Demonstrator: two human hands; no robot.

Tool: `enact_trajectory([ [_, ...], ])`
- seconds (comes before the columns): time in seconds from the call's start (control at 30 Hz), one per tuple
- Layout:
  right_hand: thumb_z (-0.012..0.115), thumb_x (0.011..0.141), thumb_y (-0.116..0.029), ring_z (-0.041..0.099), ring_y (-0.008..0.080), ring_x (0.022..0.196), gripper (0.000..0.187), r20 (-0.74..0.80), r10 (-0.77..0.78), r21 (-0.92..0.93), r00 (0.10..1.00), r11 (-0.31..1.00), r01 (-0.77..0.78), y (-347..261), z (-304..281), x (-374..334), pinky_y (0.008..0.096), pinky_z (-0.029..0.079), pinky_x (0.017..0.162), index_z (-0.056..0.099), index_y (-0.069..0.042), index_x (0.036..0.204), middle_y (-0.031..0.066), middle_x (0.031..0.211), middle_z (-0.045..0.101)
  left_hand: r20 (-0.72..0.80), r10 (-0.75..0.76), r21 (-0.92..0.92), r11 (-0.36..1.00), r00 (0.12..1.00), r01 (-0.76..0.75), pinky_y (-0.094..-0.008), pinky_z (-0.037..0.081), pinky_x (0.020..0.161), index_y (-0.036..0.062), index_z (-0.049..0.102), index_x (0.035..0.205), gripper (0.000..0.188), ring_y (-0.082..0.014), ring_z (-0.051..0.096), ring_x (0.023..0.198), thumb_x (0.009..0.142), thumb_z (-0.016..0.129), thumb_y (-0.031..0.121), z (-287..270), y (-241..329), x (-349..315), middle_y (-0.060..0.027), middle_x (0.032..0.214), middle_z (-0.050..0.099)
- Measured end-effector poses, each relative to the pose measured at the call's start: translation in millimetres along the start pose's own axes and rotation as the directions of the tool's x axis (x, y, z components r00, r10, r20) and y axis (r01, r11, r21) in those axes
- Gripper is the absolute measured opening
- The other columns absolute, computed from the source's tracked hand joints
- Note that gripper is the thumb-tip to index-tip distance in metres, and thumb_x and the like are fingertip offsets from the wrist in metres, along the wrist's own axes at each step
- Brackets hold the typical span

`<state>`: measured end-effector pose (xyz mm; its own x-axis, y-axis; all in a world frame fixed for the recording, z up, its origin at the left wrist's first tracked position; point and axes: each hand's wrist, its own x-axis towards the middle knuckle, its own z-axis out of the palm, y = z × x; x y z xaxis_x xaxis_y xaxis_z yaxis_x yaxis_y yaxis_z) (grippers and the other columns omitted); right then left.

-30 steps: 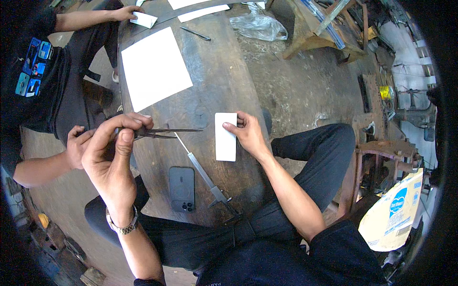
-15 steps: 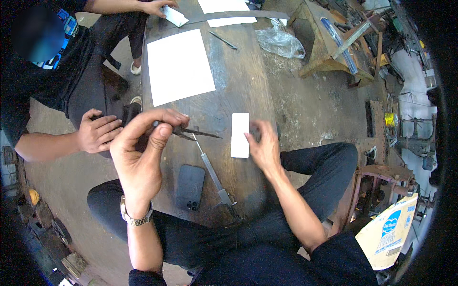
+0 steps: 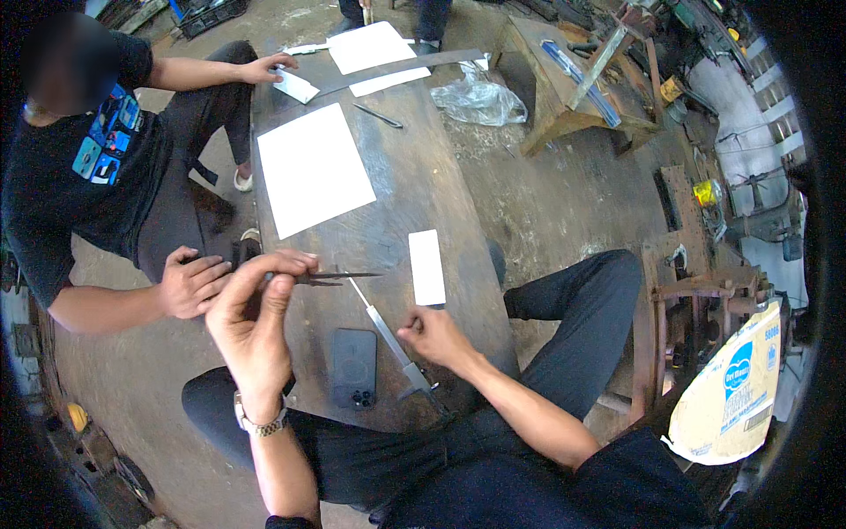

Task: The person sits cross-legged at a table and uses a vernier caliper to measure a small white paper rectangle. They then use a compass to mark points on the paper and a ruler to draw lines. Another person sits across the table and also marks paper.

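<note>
My left hand [image 3: 256, 322] is raised over the table's near left part, pinching a pair of dividers [image 3: 339, 278] whose two dark pointed legs stick out to the right. My right hand [image 3: 438, 337] is curled closed low over the wood, with no object visible in its fingers. Just left of its fingertips lies a metal caliper [image 3: 388, 333], slanting across the table, its thin rod toward the dividers. A narrow white strip [image 3: 428, 267], paper or card, lies just beyond my right hand. To the left of the caliper rests a dark phone [image 3: 354, 366].
A large white paper sheet [image 3: 315, 169] and a pen [image 3: 377, 115] lie farther up the wooden table [image 3: 432, 189]. On the left sits another person, one hand [image 3: 270, 68] at a white folded piece [image 3: 295, 85]. Beyond are a long metal strip [image 3: 401, 69] and a plastic bag [image 3: 480, 99].
My right hand has left the white strip and moved nearer and leftward, beside the caliper. My left hand still holds the dividers, whose legs now point more level. The whole view has shifted.
</note>
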<state>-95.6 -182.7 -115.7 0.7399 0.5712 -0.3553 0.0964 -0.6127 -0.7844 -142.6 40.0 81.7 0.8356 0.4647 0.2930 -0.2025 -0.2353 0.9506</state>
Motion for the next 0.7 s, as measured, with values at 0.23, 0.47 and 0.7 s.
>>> enact_trajectory([
  [0.23, 0.076, 0.087, -0.012, 0.071, 0.0284, 0.082, 0.021, -0.127, -0.098, 0.117, 0.987, 0.987, 0.113, -28.2, -50.5, -6.8, 0.0391, 0.056, 0.074, 0.067, 0.001, 0.101, 0.0151, 0.090, 0.072, 0.047, -0.031, -0.144, 0.989, 0.998, 0.037, -0.0352, 0.056, 0.091, -0.0054, 0.069, 0.102, 0.012, -0.0225, 0.070, 0.098, 0.098, 0.066, 0.006, 7.2, 0.9, -6.0, -0.0142, 0.101, 0.074],
  [0.47, 0.080, 0.086, -0.017, 0.067, 0.0280, 0.102, 0.033, -0.192, -0.420, 0.006, 0.887, 0.903, 0.430, -54.6, -82.1, -11.3, 0.0390, 0.052, 0.090, 0.064, -0.001, 0.110, 0.0129, 0.108, 0.069, 0.107, -0.144, -0.157, 0.975, 0.984, 0.160, -0.0328, 0.056, 0.091, -0.0051, 0.070, 0.102, 0.009, -0.0201, 0.070, 0.100, 0.098, 0.063, -0.001, 28.5, -10.5, -15.8, -0.0134, 0.103, 0.075],
  [0.7, 0.080, 0.087, -0.018, 0.068, 0.0295, 0.102, 0.037, -0.109, -0.398, 0.072, 0.911, 0.911, 0.406, -62.3, -93.6, -24.8, 0.0397, 0.053, 0.091, 0.065, -0.001, 0.116, 0.0148, 0.111, 0.069, 0.184, -0.207, -0.154, 0.959, 0.961, 0.237, -0.0373, 0.057, 0.092, -0.0059, 0.069, 0.101, 0.010, -0.0241, 0.071, 0.100, 0.098, 0.063, 0.003, 51.7, -5.1, -24.1, -0.0155, 0.102, 0.074],
])
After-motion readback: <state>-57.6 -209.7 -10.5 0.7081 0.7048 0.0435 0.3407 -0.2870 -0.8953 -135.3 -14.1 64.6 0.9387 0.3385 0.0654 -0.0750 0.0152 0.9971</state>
